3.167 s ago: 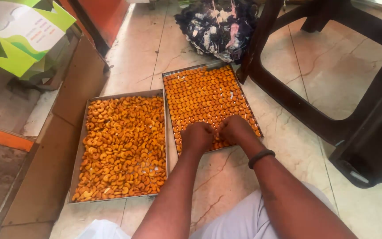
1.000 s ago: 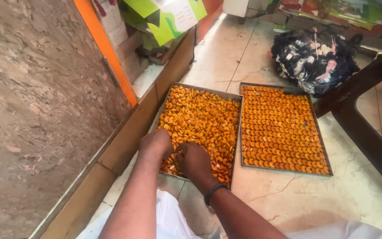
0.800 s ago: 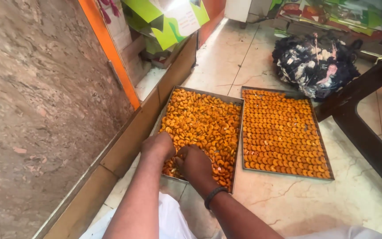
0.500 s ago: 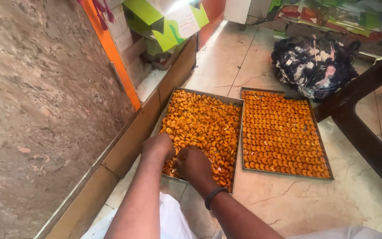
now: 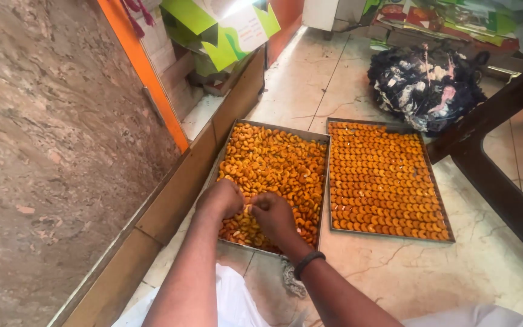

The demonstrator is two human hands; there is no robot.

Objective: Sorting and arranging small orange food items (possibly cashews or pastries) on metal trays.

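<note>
Both our hands are down at the near end of the left tray (image 5: pixel 320 181), the one heaped loosely with orange snack pieces (image 5: pixel 276 163). Our left hand (image 5: pixel 222 198) is curled over the pile with fingers bent down among the pieces; we cannot tell whether it has hold of any. Our right hand (image 5: pixel 273 213), a dark band (image 5: pixel 308 264) on its wrist, sits just beside it, fingers pinched together on the pieces, with a pale bit showing between the two hands. The pile lies directly under and ahead of both hands. Touching this tray on the right is a second tray (image 5: pixel 449 227), its pieces set in neat rows. Both rest on the tiled floor (image 5: pixel 431 272), a dark bundle (image 5: pixel 428 85) beyond them.
</note>
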